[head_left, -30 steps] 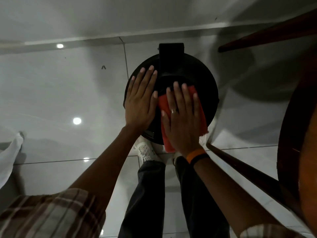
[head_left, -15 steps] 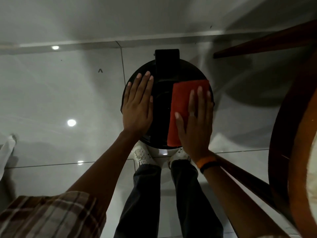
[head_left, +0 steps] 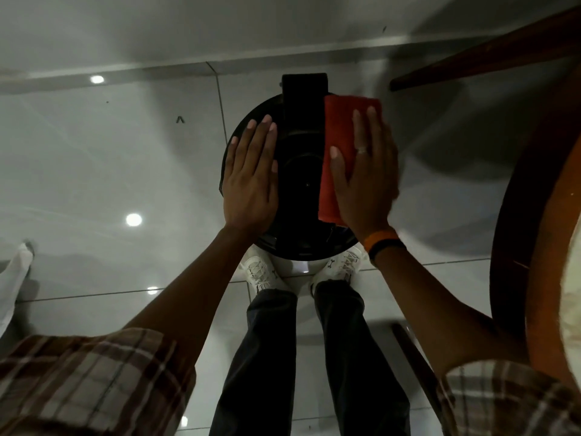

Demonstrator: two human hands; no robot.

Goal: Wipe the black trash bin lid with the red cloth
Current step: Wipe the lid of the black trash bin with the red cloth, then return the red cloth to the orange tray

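Round glossy black lid (head_left: 301, 196), left hand (head_left: 250, 180) flat on it; right hand (head_left: 366, 180) open-palmed, pressing folded nubby red cloth (head_left: 341, 133)

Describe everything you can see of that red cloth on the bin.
The red cloth looks like soft, towel-like fabric, folded into a long rectangle. It lies flat on the right side of the round black trash bin lid, beside the lid's raised hinge block. The right hand presses flat on it, fingers spread, covering its right part. The left hand is not touching it.

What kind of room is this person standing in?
Probably a home dining or kitchen area: glossy tiled floor, a round wooden table at the right, and a black trash bin lid being wiped.
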